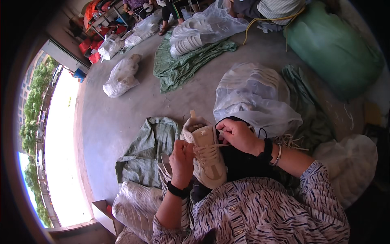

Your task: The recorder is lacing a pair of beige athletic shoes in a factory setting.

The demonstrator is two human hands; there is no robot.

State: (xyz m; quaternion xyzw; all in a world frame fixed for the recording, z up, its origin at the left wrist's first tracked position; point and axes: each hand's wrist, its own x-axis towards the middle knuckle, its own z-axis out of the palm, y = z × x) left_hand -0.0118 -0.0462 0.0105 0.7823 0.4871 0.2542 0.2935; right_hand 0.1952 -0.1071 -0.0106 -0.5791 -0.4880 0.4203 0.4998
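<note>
With the shoe as the centre of the dial and twelve o'clock pointing away from the wearer, the cream-and-beige lace-up shoe (pixel 206 156) sits over the lap, toe toward six, heel and raised pull tab toward eleven. The left hand (pixel 181 160) is at nine, its fingers curled closed with thumb against forefinger beside the eyelets; I cannot tell whether anything is pinched inside. The right hand (pixel 239 136) is at two, thumb and fingertips apparently pinching the narrow pale lace (pixel 219 145), which runs across to the upper eyelets.

The step in hand looks like threading or drawing up the lace. To do it well, steady the shoe's collar so it does not roll on the dark fabric (pixel 239 164), pull evenly toward three and nine, keep the lace flat against the tongue, and match both ends before tightening. The loose bundle of pale laces (pixel 290 141) at three could snag a trailing end, so keep it clear; the crumpled green woven sheet (pixel 142 142) lies out at nine.
</note>
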